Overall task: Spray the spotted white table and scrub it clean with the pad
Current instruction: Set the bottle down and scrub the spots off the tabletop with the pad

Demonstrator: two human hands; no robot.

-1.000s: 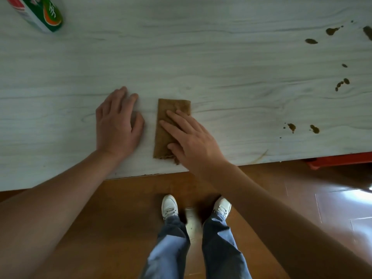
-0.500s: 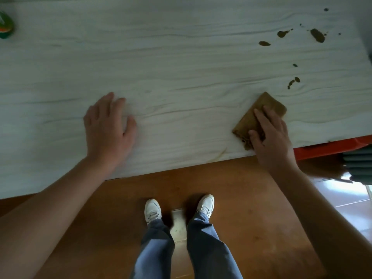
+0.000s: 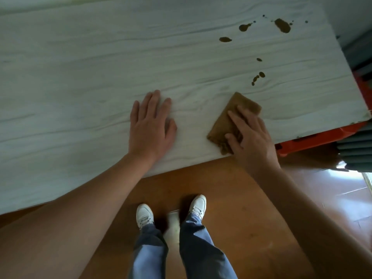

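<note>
The white wood-grain table (image 3: 100, 87) fills the upper view. Several brown spots (image 3: 282, 25) mark its far right part, the nearest pair (image 3: 257, 77) just beyond the pad. The brown scrub pad (image 3: 227, 117) lies flat near the table's front edge on the right. My right hand (image 3: 251, 135) presses on the pad with straight fingers, the thumb at its near edge. My left hand (image 3: 151, 125) rests flat on the table, palm down, a short way left of the pad. The spray bottle is out of view.
An orange frame (image 3: 322, 137) sticks out under the table's right end. Grey ribbed panels (image 3: 354, 154) stand at the right. The table's right edge runs close to the pad. My feet (image 3: 171, 210) stand on brown floor just in front of the table.
My right hand slid the pad from the table's middle to the right, near the spots. The view shifted right, so the green bottle left the frame. My left hand stays flat on the table.
</note>
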